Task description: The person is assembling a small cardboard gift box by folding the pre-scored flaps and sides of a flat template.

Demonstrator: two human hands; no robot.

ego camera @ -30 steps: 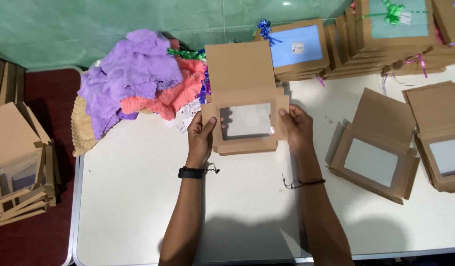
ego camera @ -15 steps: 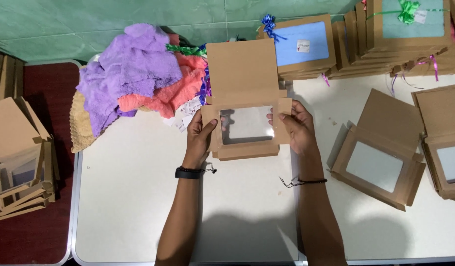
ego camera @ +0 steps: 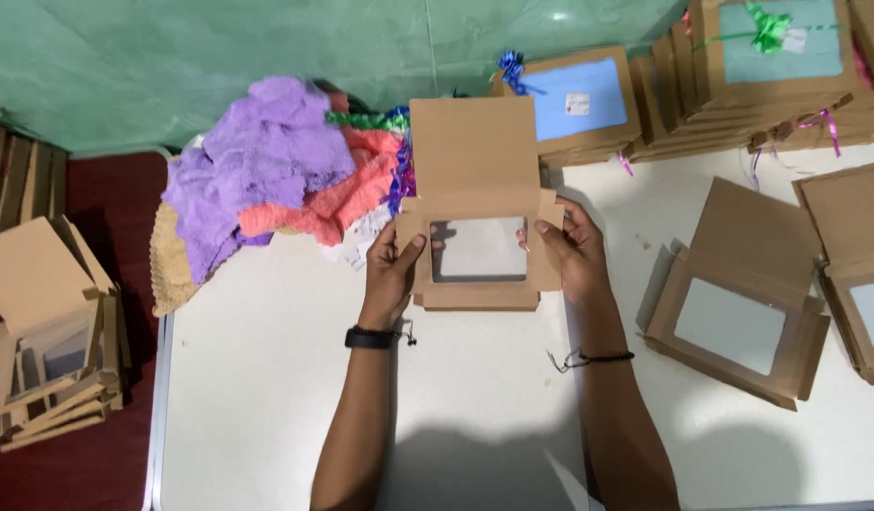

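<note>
The left hand (ego camera: 392,274) is gripping the left side of a brown cardboard window box (ego camera: 477,203), with its thumb lying on the front next to the clear window. The right hand (ego camera: 571,251) is gripping the right side the same way, fingers curled round the edge and thumb on the front. Both hands are closed on the box. The box is sitting on the white table (ego camera: 267,397), in the middle near the far edge, with its lid flap standing open on the far side. Half a second ago the hands were in much the same spots, and the box has hardly moved.

Just left of the box, a pile of fluffy cloths (ego camera: 267,170) in purple and orange is lying on the table. To the right, another open window box (ego camera: 740,298) is lying flat. Far right, a stack of finished boxes with ribbons (ego camera: 740,76) is sitting by the green wall. Down on the left, beside the table, more folded boxes (ego camera: 44,331) are piled up.
</note>
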